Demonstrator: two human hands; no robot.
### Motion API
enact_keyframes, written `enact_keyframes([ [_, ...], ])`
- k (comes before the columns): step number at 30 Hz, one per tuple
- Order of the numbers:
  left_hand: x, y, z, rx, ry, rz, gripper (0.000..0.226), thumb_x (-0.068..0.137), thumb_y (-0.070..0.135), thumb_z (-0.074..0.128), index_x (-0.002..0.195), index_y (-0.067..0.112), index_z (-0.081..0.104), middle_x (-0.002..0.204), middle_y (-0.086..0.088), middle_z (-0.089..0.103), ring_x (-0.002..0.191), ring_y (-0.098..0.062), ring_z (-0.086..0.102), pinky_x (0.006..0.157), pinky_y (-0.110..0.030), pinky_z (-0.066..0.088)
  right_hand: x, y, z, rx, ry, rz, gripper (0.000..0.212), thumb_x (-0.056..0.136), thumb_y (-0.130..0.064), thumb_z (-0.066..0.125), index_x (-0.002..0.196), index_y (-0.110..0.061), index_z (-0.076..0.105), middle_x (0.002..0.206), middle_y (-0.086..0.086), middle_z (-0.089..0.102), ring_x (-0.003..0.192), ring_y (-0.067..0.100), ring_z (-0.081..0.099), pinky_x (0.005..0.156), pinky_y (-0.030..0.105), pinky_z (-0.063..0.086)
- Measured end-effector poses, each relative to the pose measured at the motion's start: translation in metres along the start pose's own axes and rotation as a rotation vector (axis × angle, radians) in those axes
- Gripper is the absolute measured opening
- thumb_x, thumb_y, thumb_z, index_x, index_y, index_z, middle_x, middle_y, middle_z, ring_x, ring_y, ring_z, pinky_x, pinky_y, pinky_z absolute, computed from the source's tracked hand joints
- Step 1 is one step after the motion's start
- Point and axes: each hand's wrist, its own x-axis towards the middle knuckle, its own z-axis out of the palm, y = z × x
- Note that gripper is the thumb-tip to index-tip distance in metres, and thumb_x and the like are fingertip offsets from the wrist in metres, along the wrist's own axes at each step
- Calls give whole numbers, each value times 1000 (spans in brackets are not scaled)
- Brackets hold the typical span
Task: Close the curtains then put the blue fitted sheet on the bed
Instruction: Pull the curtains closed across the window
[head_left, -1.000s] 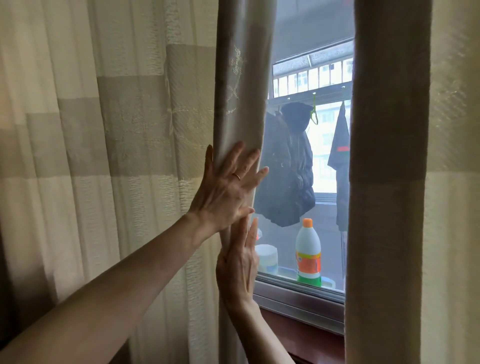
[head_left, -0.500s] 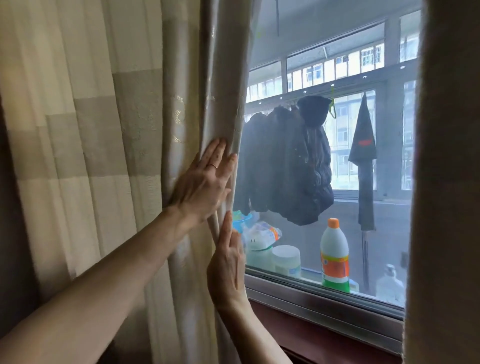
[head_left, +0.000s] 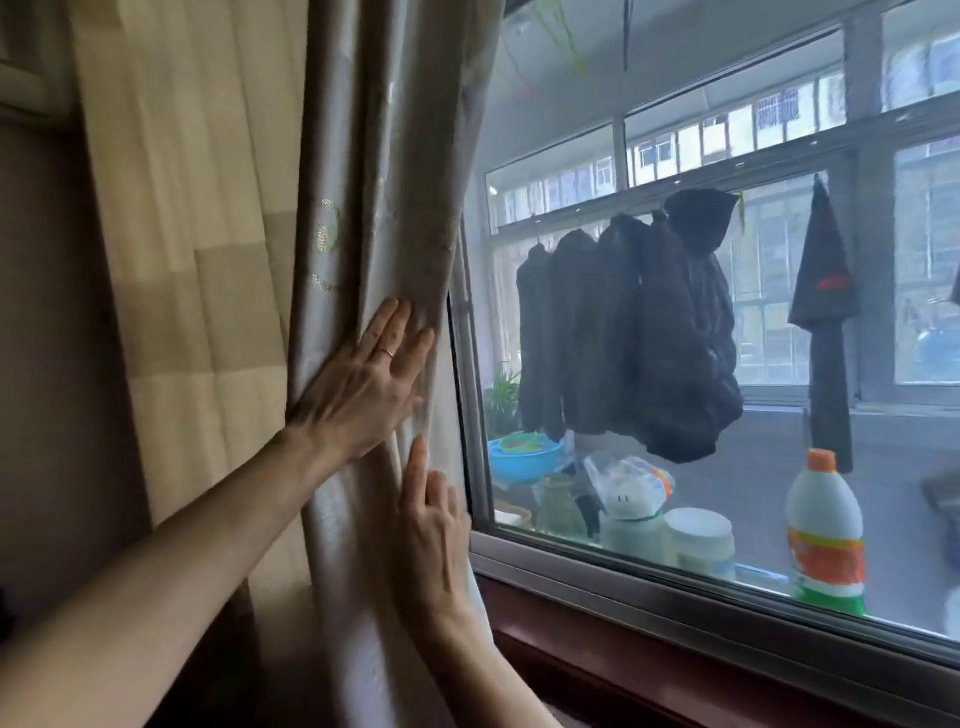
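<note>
A grey-beige curtain (head_left: 374, 156) hangs bunched in folds at the left edge of the window (head_left: 779, 467). My left hand (head_left: 363, 379) presses flat against the curtain's folds with straight fingers, a ring on one of them. Just below it, my right hand (head_left: 431, 535) rests against the curtain's free edge beside the window frame, fingers straight and pointing up. The window glass to the right of the curtain is uncovered. No bed or blue sheet is in view.
A striped beige curtain panel (head_left: 208, 234) hangs left of the bunched one, next to a wall (head_left: 52, 364). The metal window frame (head_left: 675, 587) tops a dark red sill (head_left: 675, 670). Beyond the glass hang dark jackets (head_left: 639, 332), with a white bottle (head_left: 826, 525), jars and a blue bowl (head_left: 524, 457) below.
Both hands and the left curtain's edge have shifted left, bunching the curtain. Far more glass shows, and the right-hand curtain has left the view.
</note>
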Motion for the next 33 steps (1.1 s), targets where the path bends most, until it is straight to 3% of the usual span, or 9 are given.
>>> enact_keyframes([
  [4,-19,-27,0,-57,11,30,79,76,34,72,141,4,39,146,-28,32,140,-35,27,103,-45,40,-10,-24,19,45,-40,-26,76,76,-7,24,150,-10,12,107,6,55,87,28,56,74,40,50],
  [10,-37,-52,-5,-96,79,63,80,77,37,69,145,15,35,150,-22,30,142,-29,24,104,-39,37,-17,-62,37,120,3,74,72,84,-21,32,151,-20,5,139,9,43,107,27,53,86,38,47],
  [13,-41,-58,-8,-106,95,70,80,74,36,71,144,18,37,149,-22,32,141,-29,26,99,-38,41,-20,-77,42,263,-34,114,75,88,-57,28,148,-37,-13,157,10,15,138,29,26,106,45,32],
  [15,-46,-63,-8,-101,103,61,80,75,37,70,145,20,36,149,-21,31,141,-29,25,97,-37,42,-20,-89,42,296,-61,128,88,77,-81,22,145,-42,-18,159,8,-3,145,27,6,112,50,21],
  [17,-48,-64,-9,-100,113,63,78,77,35,69,145,20,35,151,-21,28,142,-29,22,100,-38,40,-17,-97,43,260,-70,166,102,68,-87,29,144,-42,-20,158,9,-13,146,28,-8,113,56,11],
  [21,-50,-64,-5,-127,103,70,74,81,30,64,146,18,31,153,-22,20,144,-30,15,109,-43,34,-14,-108,44,202,-40,238,115,61,-87,37,146,-36,-20,156,17,-16,144,32,-18,111,63,8],
  [28,-46,-48,-10,-159,90,68,73,81,27,64,145,16,32,153,-24,19,144,-32,13,111,-44,31,-16,-100,37,180,-98,332,126,58,-81,58,145,-35,-21,155,19,-19,142,39,-18,108,65,5],
  [31,-41,-38,-8,-183,128,79,70,80,21,65,144,14,37,151,-25,23,143,-33,17,112,-43,29,-12,-75,40,146,-62,386,120,66,-60,67,148,-32,-16,155,21,-17,143,41,-9,108,63,9],
  [33,-35,-31,-7,-187,145,90,68,81,15,64,143,14,38,150,-25,26,142,-34,20,110,-38,27,-5,-59,44,167,-3,376,113,72,-32,69,147,-33,-16,156,20,-14,145,33,-4,108,64,18],
])
